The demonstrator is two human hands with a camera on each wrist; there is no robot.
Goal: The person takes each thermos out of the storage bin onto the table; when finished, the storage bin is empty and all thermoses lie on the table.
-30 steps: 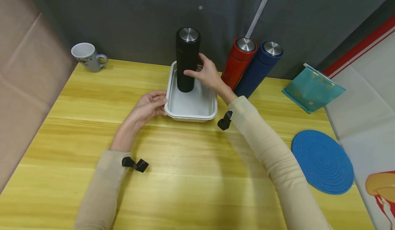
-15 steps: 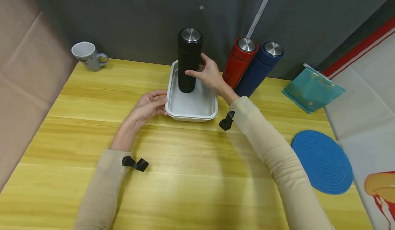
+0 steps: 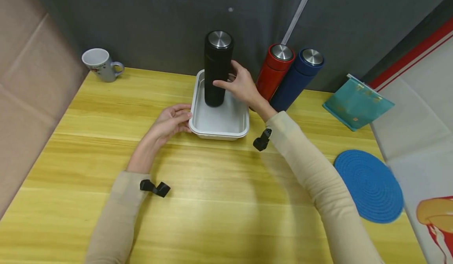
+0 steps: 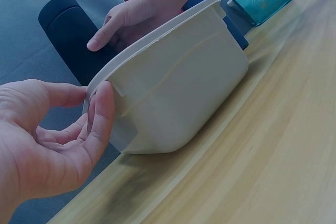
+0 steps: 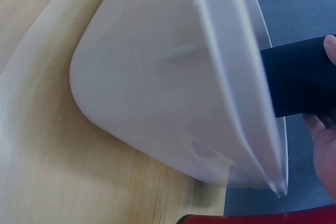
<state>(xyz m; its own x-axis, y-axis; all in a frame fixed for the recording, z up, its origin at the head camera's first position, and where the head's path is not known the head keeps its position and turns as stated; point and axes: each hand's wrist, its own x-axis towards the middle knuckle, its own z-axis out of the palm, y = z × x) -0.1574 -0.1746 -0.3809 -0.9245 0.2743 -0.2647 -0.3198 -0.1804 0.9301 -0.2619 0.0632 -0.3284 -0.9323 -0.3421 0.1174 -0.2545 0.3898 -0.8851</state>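
A black thermos bottle (image 3: 216, 69) with a steel-topped lid stands upright inside a white plastic container (image 3: 219, 132), its lower end within the walls. My right hand (image 3: 242, 85) grips the bottle from the right side, thumb across its front and fingers behind, partly hidden. At the container's left edge my left hand (image 3: 170, 122) pinches the rim between thumb and fingers. The left wrist view shows that left hand (image 4: 58, 135) at the rim of the container (image 4: 178, 77). In the right wrist view the bottle (image 5: 302, 77) rises past the container's rim.
Right of the container stand a red thermos bottle (image 3: 274, 67) and a blue one (image 3: 299, 77), side by side. A grey mug (image 3: 100, 65) sits at the back left. Farther right are a teal pouch (image 3: 357, 102) and a round blue placemat (image 3: 369, 187). A dark curtain backs the table.
The black thermos bottle and my right hand have shifted slightly to the right. My left hand and the container stay in place.
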